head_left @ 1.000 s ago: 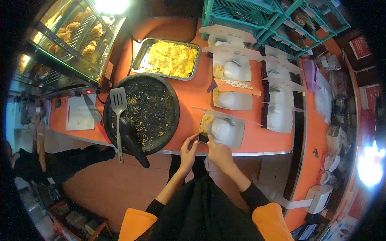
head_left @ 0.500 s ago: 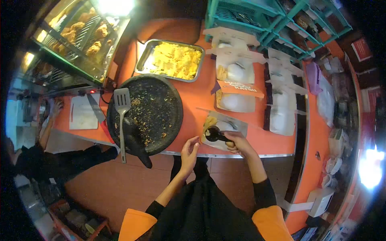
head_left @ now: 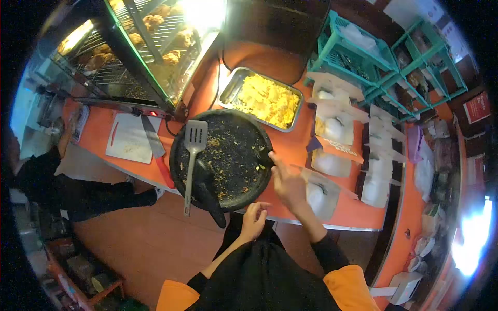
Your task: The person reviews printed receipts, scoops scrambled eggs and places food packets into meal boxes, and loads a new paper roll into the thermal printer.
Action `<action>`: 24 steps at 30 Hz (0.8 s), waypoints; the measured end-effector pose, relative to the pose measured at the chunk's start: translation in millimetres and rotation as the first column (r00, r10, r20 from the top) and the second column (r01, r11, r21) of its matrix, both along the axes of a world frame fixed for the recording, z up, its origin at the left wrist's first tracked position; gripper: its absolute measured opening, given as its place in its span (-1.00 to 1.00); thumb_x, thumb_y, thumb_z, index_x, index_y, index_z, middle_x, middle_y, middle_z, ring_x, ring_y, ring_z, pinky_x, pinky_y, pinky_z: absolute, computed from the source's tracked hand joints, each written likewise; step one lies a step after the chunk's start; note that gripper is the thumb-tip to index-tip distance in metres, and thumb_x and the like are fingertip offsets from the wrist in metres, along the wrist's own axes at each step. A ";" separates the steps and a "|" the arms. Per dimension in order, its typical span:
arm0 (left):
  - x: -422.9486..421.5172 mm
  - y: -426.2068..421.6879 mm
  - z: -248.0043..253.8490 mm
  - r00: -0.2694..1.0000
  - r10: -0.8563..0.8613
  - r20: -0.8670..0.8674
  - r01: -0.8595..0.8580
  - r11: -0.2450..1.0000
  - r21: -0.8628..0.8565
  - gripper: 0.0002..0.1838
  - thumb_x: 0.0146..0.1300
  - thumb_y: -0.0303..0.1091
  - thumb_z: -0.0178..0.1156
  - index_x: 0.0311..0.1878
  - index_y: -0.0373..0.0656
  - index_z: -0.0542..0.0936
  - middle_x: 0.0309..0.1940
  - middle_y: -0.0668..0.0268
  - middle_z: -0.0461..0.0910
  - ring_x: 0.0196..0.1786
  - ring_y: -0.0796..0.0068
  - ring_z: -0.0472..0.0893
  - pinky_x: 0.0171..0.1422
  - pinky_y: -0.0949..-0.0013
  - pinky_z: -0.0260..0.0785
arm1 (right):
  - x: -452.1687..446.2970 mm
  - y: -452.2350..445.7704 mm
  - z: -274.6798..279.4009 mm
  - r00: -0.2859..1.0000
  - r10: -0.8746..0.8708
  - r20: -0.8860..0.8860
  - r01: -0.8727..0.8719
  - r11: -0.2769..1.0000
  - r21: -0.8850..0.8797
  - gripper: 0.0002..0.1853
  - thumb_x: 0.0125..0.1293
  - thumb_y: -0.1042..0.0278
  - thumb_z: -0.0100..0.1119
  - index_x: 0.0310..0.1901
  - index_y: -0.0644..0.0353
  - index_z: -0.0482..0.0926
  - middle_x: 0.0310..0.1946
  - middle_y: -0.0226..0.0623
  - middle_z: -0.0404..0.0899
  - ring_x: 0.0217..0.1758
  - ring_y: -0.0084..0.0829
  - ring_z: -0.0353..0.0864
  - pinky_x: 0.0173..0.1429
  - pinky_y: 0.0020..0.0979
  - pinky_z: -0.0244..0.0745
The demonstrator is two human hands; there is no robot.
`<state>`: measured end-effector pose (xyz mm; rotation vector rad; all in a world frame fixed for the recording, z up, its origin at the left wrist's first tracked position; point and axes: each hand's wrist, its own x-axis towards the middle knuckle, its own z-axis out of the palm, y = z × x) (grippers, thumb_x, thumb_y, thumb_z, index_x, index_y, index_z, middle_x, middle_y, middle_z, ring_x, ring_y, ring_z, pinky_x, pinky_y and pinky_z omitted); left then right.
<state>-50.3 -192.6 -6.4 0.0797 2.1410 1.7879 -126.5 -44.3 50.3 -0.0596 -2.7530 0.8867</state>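
My right hand [head_left: 289,182] is at the right rim of a large black stone mortar [head_left: 179,179], closed around a black ladle [head_left: 263,158] that is hard to make out against the dark stone. Dark crumbs lie in the mortar, with a small yellow bit near the ladle. At the table's front edge is my left hand [head_left: 254,222], below the mortar, empty with its fingers loosely apart. Right of my right hand, an open paper box [head_left: 328,207] holds white rice. A slotted spatula [head_left: 195,140] and a black stone pestle [head_left: 210,199] rest across the mortar's left side.
Behind the mortar stands a metal tray [head_left: 228,96] of yellow food. Several filled paper boxes [head_left: 332,163] line the right side, before green crates [head_left: 358,62]. At left are a heated display case [head_left: 171,98], a cutting board [head_left: 127,147], a knife [head_left: 153,137] and another person [head_left: 78,197].
My right hand has carried the ladle from the open paper box left to the mortar. My left hand has lowered, its fingers more curled. The view has turned left.
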 end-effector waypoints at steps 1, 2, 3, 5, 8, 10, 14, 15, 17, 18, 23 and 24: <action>-5.2 -1.2 0.4 1.000 0.008 -0.007 -0.007 1.000 0.010 -0.80 0.26 -0.51 0.04 -0.07 -0.20 0.57 -0.28 0.24 0.50 -0.24 0.43 0.58 -0.10 0.37 0.42 | -19.4 3.8 9.6 1.000 0.008 -0.007 -0.007 1.000 0.010 -0.56 0.33 0.26 0.09 0.25 -0.10 0.41 -0.32 -0.08 0.63 -0.40 -0.06 0.62 -0.34 -0.10 0.48; -9.7 -2.9 0.8 0.996 -0.066 -0.062 0.068 0.997 0.039 -0.79 0.25 -0.51 0.04 -0.09 -0.20 0.58 -0.28 0.24 0.51 -0.24 0.44 0.58 -0.11 0.39 0.41 | -42.4 9.6 18.2 0.991 -0.060 0.123 0.068 0.996 -0.060 -0.57 0.33 0.21 0.07 0.23 -0.05 0.41 -0.26 -0.02 0.63 -0.31 0.00 0.63 -0.28 -0.07 0.48; -13.8 -4.0 1.7 0.983 -0.141 -0.117 0.148 0.987 0.059 -0.79 0.24 -0.52 0.04 -0.10 -0.21 0.59 -0.27 0.23 0.53 -0.24 0.44 0.58 -0.13 0.40 0.41 | -66.2 15.7 24.9 0.959 -0.120 0.256 0.155 0.980 -0.123 -0.58 0.34 0.15 0.05 0.21 -0.01 0.41 -0.19 0.05 0.63 -0.23 0.07 0.64 -0.22 -0.04 0.49; -26.5 -3.0 17.9 0.987 -0.147 -0.058 0.154 0.975 0.158 -0.76 0.21 -0.54 0.03 -0.11 -0.20 0.61 -0.31 0.22 0.56 -0.26 0.44 0.58 -0.16 0.41 0.40 | -126.4 33.8 -8.7 0.978 -0.107 0.179 0.124 0.988 -0.087 -0.58 0.35 0.13 0.01 0.20 0.01 0.40 -0.29 0.08 0.63 -0.24 0.13 0.62 -0.18 0.03 0.47; -74.0 0.4 28.8 0.975 -0.180 -0.132 0.194 0.976 0.099 -0.76 0.16 -0.55 0.00 -0.20 -0.21 0.64 -0.40 0.24 0.58 -0.33 0.43 0.60 -0.22 0.42 0.42 | -199.5 24.7 -29.1 0.981 -0.121 0.154 0.119 0.993 0.019 -0.60 0.36 0.21 -0.04 0.21 0.02 0.38 -0.30 0.14 0.62 -0.23 0.14 0.62 -0.16 0.05 0.47; -129.0 -2.6 60.4 0.983 0.005 -0.181 0.016 0.994 0.111 -0.77 0.15 -0.57 -0.01 -0.24 -0.24 0.64 -0.33 0.19 0.62 -0.27 0.43 0.62 -0.16 0.42 0.45 | -220.0 8.6 -41.0 0.980 -0.117 0.162 0.107 0.992 0.068 -0.58 0.36 0.19 -0.05 0.24 -0.02 0.37 -0.36 0.14 0.61 -0.27 0.13 0.62 -0.18 0.05 0.48; -248.5 -8.8 50.4 0.866 0.298 -0.401 -0.370 0.922 -0.114 -0.84 0.17 -0.52 0.02 -0.29 -0.27 0.60 -0.33 0.15 0.54 -0.29 0.25 0.56 -0.16 0.28 0.43 | -236.9 -1.7 -92.8 0.993 -0.089 0.077 0.067 0.967 0.247 -0.39 0.25 0.33 -0.04 0.37 0.14 0.22 -0.15 0.23 0.57 -0.29 0.11 0.64 -0.20 0.01 0.54; -280.2 -13.5 20.0 0.768 0.253 -0.588 -0.437 0.879 -0.192 -0.82 0.17 -0.49 0.03 -0.21 -0.26 0.58 -0.28 0.08 0.51 -0.19 0.14 0.53 -0.03 0.17 0.38 | -235.7 -7.1 -92.2 0.985 -0.100 0.142 0.053 0.952 0.300 -0.36 0.21 0.39 -0.03 0.38 0.19 0.21 -0.10 0.22 0.56 -0.27 0.10 0.64 -0.19 -0.01 0.55; -318.6 -18.3 20.1 0.804 0.180 -0.567 -0.455 0.801 -0.390 -0.74 0.18 -0.42 0.00 -0.08 -0.25 0.52 -0.19 -0.01 0.50 -0.04 0.00 0.48 0.13 0.08 0.29 | -232.9 -11.8 -83.2 0.963 -0.074 0.261 -0.008 0.954 0.301 -0.33 0.10 0.49 -0.03 0.34 0.35 0.22 -0.10 0.31 0.52 -0.26 0.11 0.64 -0.16 -0.03 0.57; -333.5 -18.4 1.5 0.798 0.167 -0.579 -0.493 0.734 -0.467 -0.73 0.18 -0.41 0.01 -0.06 -0.25 0.52 -0.16 -0.02 0.51 -0.02 -0.02 0.48 0.15 0.08 0.29 | -233.9 -12.6 -84.0 0.959 -0.081 0.270 0.004 0.962 0.274 -0.33 0.10 0.49 -0.03 0.33 0.39 0.21 -0.10 0.36 0.50 -0.25 0.12 0.64 -0.16 -0.03 0.57; -378.1 -20.9 -61.1 0.891 0.111 -0.440 -0.405 0.632 -0.661 -0.69 0.14 -0.37 0.06 -0.06 -0.24 0.57 -0.13 -0.06 0.58 -0.01 -0.06 0.54 0.15 0.08 0.34 | -240.4 -14.1 -92.2 0.965 -0.063 0.254 -0.012 0.959 0.284 -0.38 0.09 0.47 -0.01 0.24 0.48 0.23 -0.40 0.26 0.59 -0.36 0.14 0.64 -0.22 -0.02 0.58; -379.3 -21.1 -56.3 0.905 0.122 -0.408 -0.383 0.650 -0.656 -0.71 0.13 -0.38 0.07 -0.09 -0.25 0.60 -0.17 -0.06 0.60 -0.05 -0.05 0.58 0.10 0.06 0.37 | -240.7 -13.0 -87.7 0.952 -0.001 0.307 -0.092 0.953 0.289 -0.45 0.09 0.47 -0.02 0.17 0.46 0.27 -0.46 0.21 0.59 -0.39 0.13 0.64 -0.25 -0.01 0.58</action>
